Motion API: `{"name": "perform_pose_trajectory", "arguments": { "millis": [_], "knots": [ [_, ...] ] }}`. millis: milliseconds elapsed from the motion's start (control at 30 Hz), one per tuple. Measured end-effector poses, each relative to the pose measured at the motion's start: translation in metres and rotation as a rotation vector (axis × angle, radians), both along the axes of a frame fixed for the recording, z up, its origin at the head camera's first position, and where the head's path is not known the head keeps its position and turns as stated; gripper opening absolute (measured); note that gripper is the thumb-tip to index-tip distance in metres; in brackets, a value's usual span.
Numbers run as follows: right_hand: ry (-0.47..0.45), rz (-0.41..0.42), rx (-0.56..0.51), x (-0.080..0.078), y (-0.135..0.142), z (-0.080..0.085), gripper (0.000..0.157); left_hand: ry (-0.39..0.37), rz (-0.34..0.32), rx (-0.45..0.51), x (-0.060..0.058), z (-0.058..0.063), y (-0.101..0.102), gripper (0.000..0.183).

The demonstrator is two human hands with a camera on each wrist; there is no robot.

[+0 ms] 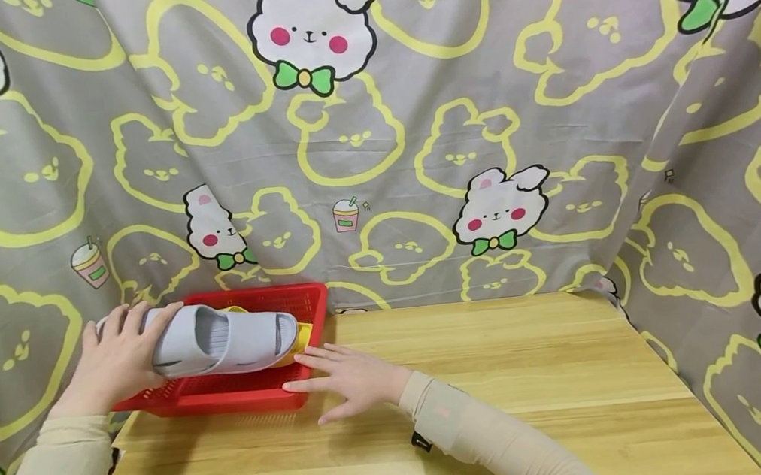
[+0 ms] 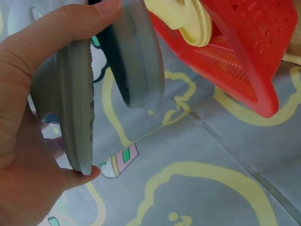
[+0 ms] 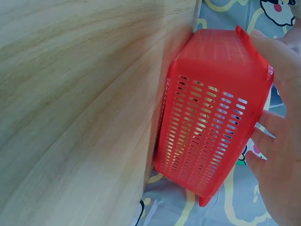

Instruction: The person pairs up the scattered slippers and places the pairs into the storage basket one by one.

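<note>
My left hand point(image 1: 116, 359) grips a pair of grey slippers point(image 1: 250, 339) over the red basket point(image 1: 245, 402). In the left wrist view the thumb lies across the top and fingers curl around one slipper point(image 2: 77, 113), while the other slipper point(image 2: 143, 61) hangs beside it, soles showing. Beneath the grey pair, yellow slippers point(image 1: 305, 338) lie in the basket, mostly hidden in the head view. My right hand point(image 1: 359, 381) has its fingers spread and fairly straight, with fingertips right at the basket's right rim. Nothing is held in it.
The basket has slotted walls point(image 3: 202, 127) and stands at the back left of a wooden table point(image 1: 502, 385). A grey cloth point(image 1: 375, 170) with yellow outlines and white rabbit faces hangs behind the table and along its sides.
</note>
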State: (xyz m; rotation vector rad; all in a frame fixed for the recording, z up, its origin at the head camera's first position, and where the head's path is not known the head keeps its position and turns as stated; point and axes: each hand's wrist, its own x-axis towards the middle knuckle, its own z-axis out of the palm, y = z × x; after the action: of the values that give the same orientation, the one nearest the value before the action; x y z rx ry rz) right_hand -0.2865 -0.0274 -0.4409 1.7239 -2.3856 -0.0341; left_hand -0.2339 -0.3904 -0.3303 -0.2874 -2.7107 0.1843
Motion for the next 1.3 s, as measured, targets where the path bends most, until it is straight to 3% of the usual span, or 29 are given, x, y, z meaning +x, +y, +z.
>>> {"name": "perform_pose_trajectory", "arguments": {
  "millis": [500, 900, 1300],
  "knots": [
    [-0.029, 0.003, -0.014, 0.000, 0.000, -0.002, 0.073, -0.169, 0.030, -0.019, -0.001, -0.003, 0.011, 0.122],
    [-0.023, 0.003, -0.034, 0.002, -0.001, -0.002, 0.071, -0.178, -0.014, -0.063, -0.005, -0.008, 0.021, 0.116],
    [-0.024, -0.001, -0.045, 0.000, 0.000, -0.008, 0.072, -0.209, 0.004, -0.041, -0.002, -0.009, 0.030, 0.121]
  ]
}}
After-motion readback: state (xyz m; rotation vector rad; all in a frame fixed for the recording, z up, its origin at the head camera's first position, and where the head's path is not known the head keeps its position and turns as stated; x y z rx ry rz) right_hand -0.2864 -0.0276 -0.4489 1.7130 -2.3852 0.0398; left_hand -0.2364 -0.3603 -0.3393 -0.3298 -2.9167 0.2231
